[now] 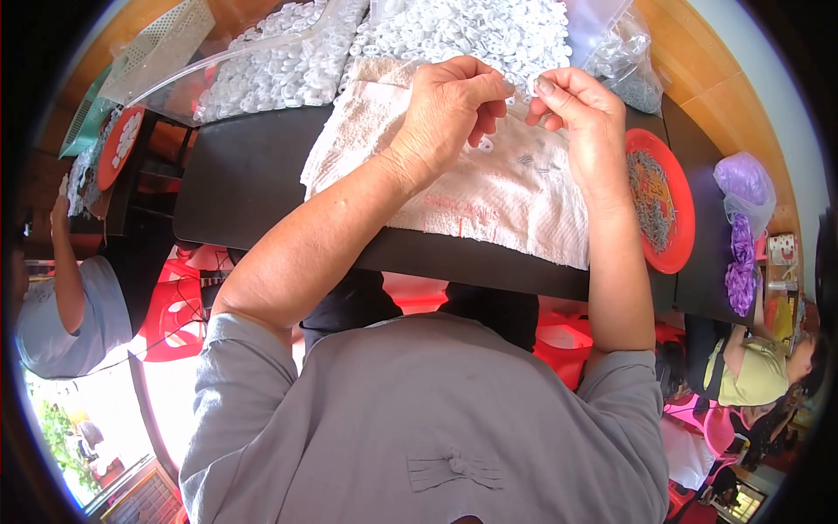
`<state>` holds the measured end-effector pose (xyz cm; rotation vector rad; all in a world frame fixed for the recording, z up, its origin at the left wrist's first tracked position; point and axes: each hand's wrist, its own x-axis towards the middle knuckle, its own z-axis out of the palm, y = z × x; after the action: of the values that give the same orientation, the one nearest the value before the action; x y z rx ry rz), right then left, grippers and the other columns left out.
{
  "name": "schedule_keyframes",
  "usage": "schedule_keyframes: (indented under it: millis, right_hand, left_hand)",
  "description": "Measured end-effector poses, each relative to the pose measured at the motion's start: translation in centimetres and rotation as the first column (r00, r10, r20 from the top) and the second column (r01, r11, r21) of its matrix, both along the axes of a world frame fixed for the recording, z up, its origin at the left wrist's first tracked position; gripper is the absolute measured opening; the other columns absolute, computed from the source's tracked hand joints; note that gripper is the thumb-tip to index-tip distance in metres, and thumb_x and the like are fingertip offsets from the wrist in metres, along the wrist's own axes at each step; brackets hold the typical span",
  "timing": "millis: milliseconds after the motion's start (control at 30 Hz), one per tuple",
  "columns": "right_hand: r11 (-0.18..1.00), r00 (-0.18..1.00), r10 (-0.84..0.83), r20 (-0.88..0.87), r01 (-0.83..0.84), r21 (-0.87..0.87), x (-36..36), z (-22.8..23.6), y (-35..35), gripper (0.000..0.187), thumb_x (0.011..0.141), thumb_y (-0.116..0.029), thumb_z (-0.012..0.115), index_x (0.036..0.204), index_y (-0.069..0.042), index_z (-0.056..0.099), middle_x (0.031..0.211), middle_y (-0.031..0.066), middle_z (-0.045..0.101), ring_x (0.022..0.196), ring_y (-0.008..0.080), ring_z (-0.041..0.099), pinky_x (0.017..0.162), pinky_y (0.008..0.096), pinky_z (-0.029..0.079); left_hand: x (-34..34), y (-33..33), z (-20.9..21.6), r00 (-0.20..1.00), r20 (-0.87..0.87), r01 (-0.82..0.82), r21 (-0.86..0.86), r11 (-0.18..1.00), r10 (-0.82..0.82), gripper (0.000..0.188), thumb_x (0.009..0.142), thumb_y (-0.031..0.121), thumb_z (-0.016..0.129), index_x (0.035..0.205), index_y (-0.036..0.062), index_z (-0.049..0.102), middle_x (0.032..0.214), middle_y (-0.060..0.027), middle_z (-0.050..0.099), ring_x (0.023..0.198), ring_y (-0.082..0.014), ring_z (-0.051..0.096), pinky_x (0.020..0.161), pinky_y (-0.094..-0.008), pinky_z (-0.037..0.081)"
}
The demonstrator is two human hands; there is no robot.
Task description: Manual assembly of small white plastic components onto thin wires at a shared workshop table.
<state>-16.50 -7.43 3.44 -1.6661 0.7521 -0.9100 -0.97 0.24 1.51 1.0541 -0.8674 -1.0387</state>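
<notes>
Both hands are raised above a cream towel [524, 205] on the dark table. My left hand [445, 109] is closed, thumb pressed to the index finger; what it pinches, if anything, is too small to make out. Close to it on the right, my right hand [583, 112] pinches a small white plastic piece [532, 85] between thumb and fingertips. A loose white piece [486, 146] lies on the towel below the left fingers. Several small grey metal pins [543, 166] rest on the towel beside the right wrist.
Heaps of white plastic pieces [463, 35] fill clear bins beyond the towel. A red plate [685, 223] of metal pins stands right, near a clear bag [624, 65] and a purple bag [745, 183]. Other people sit left and right. The dark table's [253, 175] front edge is near me.
</notes>
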Motion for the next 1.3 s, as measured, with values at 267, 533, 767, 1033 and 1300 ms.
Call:
schedule_keyframes:
  millis: [267,533,767,1033,1300]
  right_hand:
    - [0.999,0.999,0.037,-0.010,-0.037,-0.010,-0.10,-0.09,-0.03,0.015,0.089,-0.016,0.063,0.091,-0.001,0.066,0.076,0.0016,0.063,0.067,0.0090,0.058,0.061,0.0210,0.040]
    - [0.997,0.998,0.061,-0.001,-0.061,-0.036,-0.10,-0.11,-0.12,0.015,0.088,-0.016,0.064,0.091,-0.001,0.066,0.077,0.0016,0.063,0.066,0.0095,0.059,0.061,0.0212,0.040]
    - [0.997,0.998,0.064,-0.024,-0.064,-0.040,0.07,-0.16,0.28,0.017,0.088,-0.017,0.064,0.091,-0.001,0.066,0.077,0.0019,0.063,0.067,0.0098,0.059,0.062,0.0214,0.040]
    - [0.995,0.996,0.082,-0.021,-0.083,-0.051,-0.74,0.36,-0.40,0.017,0.089,-0.018,0.063,0.089,-0.001,0.065,0.074,0.0016,0.062,0.066,0.0097,0.058,0.062,0.0216,0.040]
    - [0.993,0.994,0.095,-0.046,-0.098,-0.067,-0.74,0.66,-0.19,0.017,0.089,-0.019,0.064,0.089,-0.002,0.065,0.071,0.0013,0.061,0.065,0.0097,0.058,0.061,0.0212,0.039]
  left_hand:
    - [-0.05,0.05,0.04,0.999,0.037,-0.009,0.002,1.000,0.009,0.015,0.083,0.014,0.063,0.080,-0.0008,0.061,0.065,-0.0047,0.059,0.050,-0.0083,0.050,0.042,-0.0222,0.037]
    - [-0.15,0.30,0.34,0.990,0.132,-0.038,-0.003,0.999,0.038,0.014,0.082,0.013,0.062,0.080,-0.0004,0.062,0.064,-0.0028,0.058,0.051,-0.0067,0.050,0.042,-0.0214,0.037]
    - [-0.13,0.26,0.29,0.991,0.136,0.006,-0.035,0.999,-0.001,0.013,0.086,0.012,0.065,0.083,-0.0005,0.062,0.065,-0.0027,0.059,0.053,-0.0068,0.052,0.043,-0.0209,0.039]
    - [-0.14,0.04,0.28,0.993,0.068,0.096,-0.037,0.995,-0.093,0.012,0.089,0.012,0.065,0.087,0.0001,0.062,0.068,-0.0037,0.061,0.054,-0.0080,0.055,0.044,-0.0213,0.041]
    - [-0.25,0.29,0.43,0.986,0.151,0.074,-0.024,0.997,-0.069,0.010,0.089,0.011,0.064,0.086,0.0013,0.062,0.067,-0.0025,0.060,0.055,-0.0067,0.054,0.045,-0.0205,0.040]
